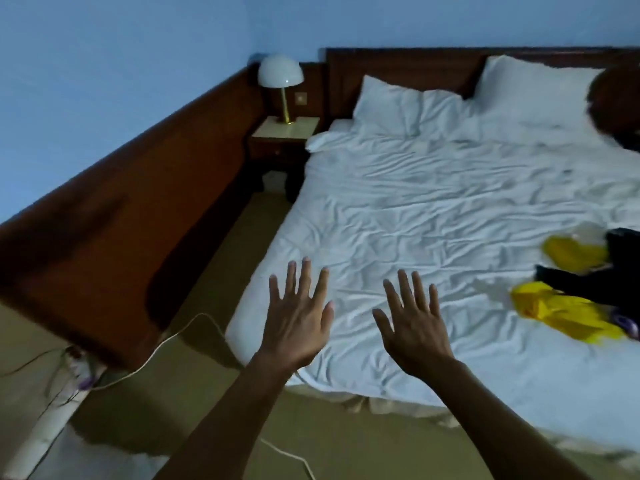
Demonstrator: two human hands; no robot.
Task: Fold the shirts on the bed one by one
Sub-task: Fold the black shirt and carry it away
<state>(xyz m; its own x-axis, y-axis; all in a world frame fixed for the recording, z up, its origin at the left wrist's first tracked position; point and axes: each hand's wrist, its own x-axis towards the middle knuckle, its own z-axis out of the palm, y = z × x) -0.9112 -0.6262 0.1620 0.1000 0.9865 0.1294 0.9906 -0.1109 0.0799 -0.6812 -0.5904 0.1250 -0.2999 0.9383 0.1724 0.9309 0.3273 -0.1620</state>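
On my feed, a lamp (280, 76) with a white dome shade and a brass stem stands on a pale-topped nightstand (287, 128) in the corner. A small wall plate (300, 97) sits just beside the stem. Two white pillows, the left pillow (391, 105) and the right pillow (530, 88), lean against a dark wooden headboard (398, 69). I see wood panelling (121, 209) running under a blue wall (104, 64), and a white cable (166, 341) trailing across the olive floor (214, 271).

The bed (415, 209) holds two pillows (398, 102), yellow shirts (568, 315) and black clothing (620, 268).
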